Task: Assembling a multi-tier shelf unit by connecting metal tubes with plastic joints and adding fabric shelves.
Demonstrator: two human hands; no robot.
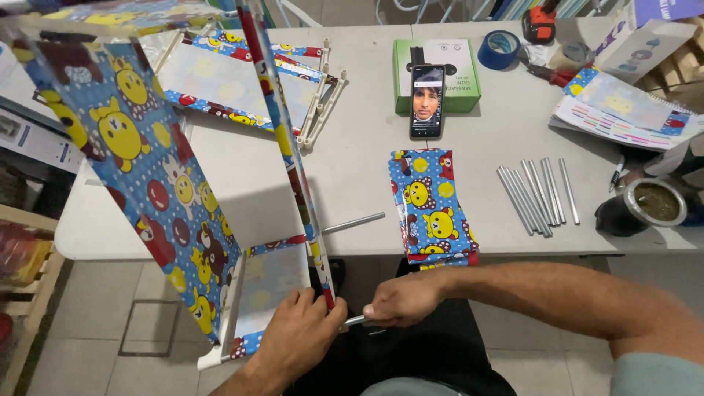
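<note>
My left hand [301, 337] grips the lower corner of a tall shelf frame covered in blue cartoon-print fabric [147, 169], right where a red-edged panel meets the frame. My right hand [400, 299] pinches a thin metal rod [357, 320] whose end points into that corner, next to my left fingers. Another metal rod [353, 223] lies on the white table [352, 147] near the front edge. A folded stack of the same printed fabric [431, 209] rests at the table's front.
A bundle of several metal rods [534, 194] lies right of the folded fabric. A phone [427, 100] leans on a green box [438, 73]. Blue tape roll [499, 49], notebooks [623, 110], a cup [645, 205] and a second fabric frame [242, 81] also sit on the table.
</note>
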